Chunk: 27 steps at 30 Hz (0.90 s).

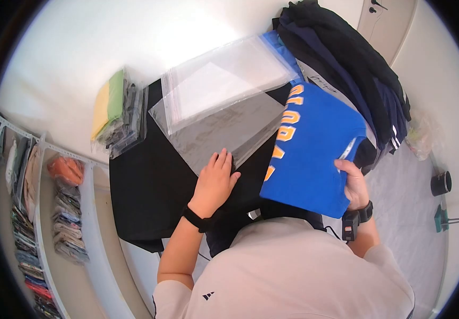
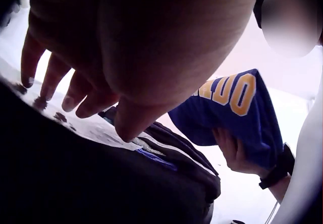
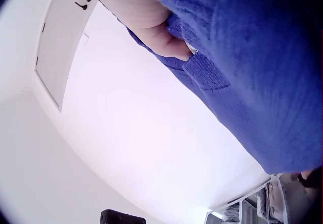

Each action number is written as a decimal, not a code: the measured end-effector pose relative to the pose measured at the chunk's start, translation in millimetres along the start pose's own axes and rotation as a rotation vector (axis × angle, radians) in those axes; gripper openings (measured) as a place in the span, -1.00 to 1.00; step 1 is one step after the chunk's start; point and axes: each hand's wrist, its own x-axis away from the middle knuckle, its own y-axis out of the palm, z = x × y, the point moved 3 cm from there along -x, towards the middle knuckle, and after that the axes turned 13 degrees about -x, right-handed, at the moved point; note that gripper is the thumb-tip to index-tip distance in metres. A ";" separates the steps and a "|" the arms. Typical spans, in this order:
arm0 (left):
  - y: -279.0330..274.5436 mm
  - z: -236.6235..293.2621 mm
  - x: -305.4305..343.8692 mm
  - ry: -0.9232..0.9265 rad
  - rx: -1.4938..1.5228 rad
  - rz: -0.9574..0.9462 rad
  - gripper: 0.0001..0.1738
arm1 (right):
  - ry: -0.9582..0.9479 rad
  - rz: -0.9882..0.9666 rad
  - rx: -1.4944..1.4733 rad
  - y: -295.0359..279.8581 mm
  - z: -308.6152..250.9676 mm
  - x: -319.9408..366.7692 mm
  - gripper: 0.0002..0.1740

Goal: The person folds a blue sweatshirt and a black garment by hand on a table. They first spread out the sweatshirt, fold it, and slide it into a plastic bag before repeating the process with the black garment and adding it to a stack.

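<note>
A folded blue sweatshirt [image 1: 320,149] with yellow-orange lettering hangs from my right hand [image 1: 354,183], above the right side of the black-covered table. The thumb lies over the garment's edge near a small white label, and the fingers are behind the cloth. In the right wrist view, the thumb presses beside a ribbed band of the sweatshirt [image 3: 252,77]. My left hand [image 1: 214,178] rests on the near corner of a clear plastic bag [image 1: 213,141], palm down. Its fingers [image 2: 75,90] are spread and nearly straight in the left wrist view.
More clear bags [image 1: 229,74] lie in a stack at the back of the table. To the left stands a pile of bagged garments [image 1: 120,114], yellow and green on top. Dark clothes [image 1: 341,58] are heaped at the back right. Shelves with packed clothes [image 1: 70,223] flank the left side.
</note>
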 end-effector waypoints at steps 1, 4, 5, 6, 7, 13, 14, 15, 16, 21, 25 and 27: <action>-0.9 -1.5 -1.7 -0.001 0.030 0.016 -0.46 | 0.105 0.013 -0.003 -0.7 5.3 -1.2 -0.54; -10.8 -6.9 -6.8 -0.059 0.147 0.114 -0.49 | 0.277 0.044 0.010 5.5 20.0 -3.1 -0.55; -11.3 -8.8 -8.3 -0.074 0.148 0.197 -0.45 | 0.354 0.025 0.071 8.5 25.7 -3.5 -0.54; -14.4 -7.4 -9.4 -0.078 0.150 0.197 -0.45 | 0.431 0.006 0.133 10.4 28.9 -3.3 -0.53; -22.1 -5.0 -10.7 -0.084 0.143 0.241 -0.42 | 0.487 -0.030 0.183 5.2 30.4 -8.4 -0.50; -26.9 5.3 -9.7 -0.058 0.199 0.304 -0.31 | 0.545 -0.012 0.236 23.0 50.8 -25.4 -0.51; -25.7 6.6 -8.7 -0.037 0.219 0.315 -0.30 | 0.536 -0.022 0.225 24.2 51.6 -31.0 -0.53; -24.3 7.0 -7.6 -0.026 0.233 0.324 -0.28 | 0.526 -0.011 0.216 25.2 51.4 -37.1 -0.55; -24.9 8.4 -6.2 -0.023 0.229 0.332 -0.28 | 0.522 -0.018 0.219 26.5 50.9 -44.2 -0.55; -26.1 12.3 -4.6 0.016 0.266 0.317 -0.17 | 0.616 0.045 -0.024 20.7 57.0 -81.0 -0.58; -27.6 11.1 -4.1 -0.004 0.254 0.317 -0.16 | 0.606 0.045 0.014 22.7 72.8 -87.0 -0.61; -25.3 12.9 3.1 0.001 0.219 0.322 -0.17 | 0.490 0.015 0.062 17.3 78.1 -85.8 -0.61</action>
